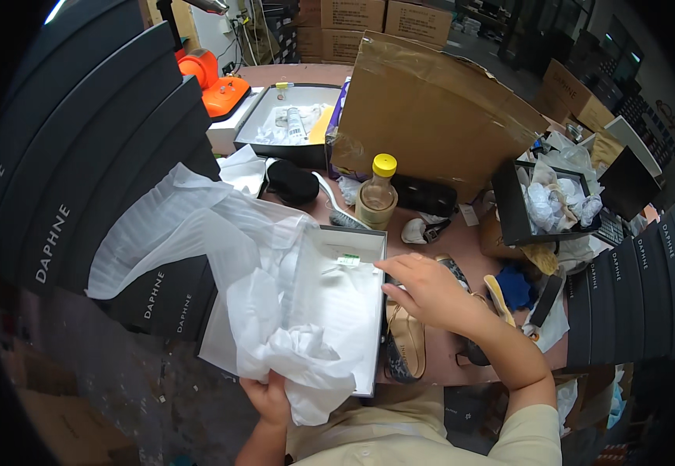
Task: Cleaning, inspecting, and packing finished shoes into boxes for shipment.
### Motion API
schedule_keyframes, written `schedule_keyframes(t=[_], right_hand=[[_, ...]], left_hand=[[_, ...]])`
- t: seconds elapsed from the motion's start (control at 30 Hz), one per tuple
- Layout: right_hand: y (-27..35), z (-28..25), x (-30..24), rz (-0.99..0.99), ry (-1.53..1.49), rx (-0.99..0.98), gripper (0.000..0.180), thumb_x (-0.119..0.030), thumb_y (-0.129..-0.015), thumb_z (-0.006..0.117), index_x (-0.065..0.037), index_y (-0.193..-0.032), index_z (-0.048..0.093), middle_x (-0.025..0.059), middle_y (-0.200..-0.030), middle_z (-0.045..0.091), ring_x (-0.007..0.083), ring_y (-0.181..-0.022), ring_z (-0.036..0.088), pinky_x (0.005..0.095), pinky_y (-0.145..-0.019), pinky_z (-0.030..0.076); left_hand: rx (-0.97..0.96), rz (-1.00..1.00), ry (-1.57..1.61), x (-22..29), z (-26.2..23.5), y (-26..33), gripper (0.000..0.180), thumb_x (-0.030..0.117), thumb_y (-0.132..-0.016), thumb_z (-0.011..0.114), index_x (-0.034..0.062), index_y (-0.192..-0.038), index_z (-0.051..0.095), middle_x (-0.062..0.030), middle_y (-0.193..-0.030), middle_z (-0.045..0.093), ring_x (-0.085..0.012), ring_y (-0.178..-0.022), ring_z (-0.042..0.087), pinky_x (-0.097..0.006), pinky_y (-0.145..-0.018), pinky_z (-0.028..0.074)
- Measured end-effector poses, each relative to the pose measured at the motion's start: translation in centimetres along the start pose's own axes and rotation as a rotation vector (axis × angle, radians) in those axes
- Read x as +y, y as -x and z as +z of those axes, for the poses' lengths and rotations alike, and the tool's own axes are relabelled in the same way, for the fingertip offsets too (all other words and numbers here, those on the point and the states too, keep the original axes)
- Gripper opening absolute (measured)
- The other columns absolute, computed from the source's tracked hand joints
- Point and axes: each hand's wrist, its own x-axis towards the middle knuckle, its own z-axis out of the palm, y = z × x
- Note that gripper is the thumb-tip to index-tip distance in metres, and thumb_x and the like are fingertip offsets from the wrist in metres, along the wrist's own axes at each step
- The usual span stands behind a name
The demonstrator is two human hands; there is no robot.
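An open shoe box (pixel 368 256) with a white lining is lying on the reddish table (pixel 477 256) in front of the person; white tissue paper (pixel 275 311) is spilling out of it to the left and bunching at its near corner. The left hand (pixel 269 398) is being held at the near edge of the box, its fingers closed around the bunched tissue paper; only part of the hand is being shown, the rest being covered by the paper. The right hand (pixel 423 289) is being rested on the right rim of the box, fingers together and lightly curled, the fingertips pointing left into the box just beside a small green and white tag (pixel 348 261); whether anything is being pinched cannot be told. A tan sandal (pixel 407 346) is lying on the table just right of the box, below the right hand. A bottle with a yellow cap (pixel 378 194) is standing beyond the box, beside a black brush (pixel 291 182); a large sheet of brown cardboard (pixel 430 109) is leaning behind them. A black box stuffed with crumpled paper (pixel 555 203) is sitting at the right; stacked dark shoe boxes (pixel 81 155) are rising at the left.
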Motion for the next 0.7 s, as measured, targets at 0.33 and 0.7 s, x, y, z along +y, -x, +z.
schedule_keyframes(t=[0.33, 0.7], right_hand=[[4.3, 3.1, -7.9, 0.129, -0.842, 0.151, 0.061, -0.011, -0.084, 0.068, -0.008, -0.137, 0.039, 0.0129, -0.121, 0.055, 0.0171, -0.109, 0.053, 0.0290, -0.084, 0.047], [8.9, -2.9, 1.1, 0.217, -0.955, 1.094, 0.018, -0.007, -0.090, 0.059, 0.002, -0.105, 0.059, 0.0043, -0.096, 0.064, 0.0091, -0.084, 0.058, 0.0240, -0.075, 0.046]], left_hand=[[-0.171, -0.081, 0.157, 1.7, 5.7, -1.0, 0.024, 0.010, -0.087, 0.063, -0.0050, -0.104, 0.060, -0.0073, -0.097, 0.065, -0.0122, -0.088, 0.058, -0.026, -0.078, 0.045], [-0.317, -0.116, 0.294, 3.1, 4.6, -3.8, 0.031, 0.012, -0.089, 0.060, -0.0020, -0.116, 0.054, -0.0084, -0.111, 0.058, -0.0193, -0.094, 0.062, -0.027, -0.074, 0.051]])
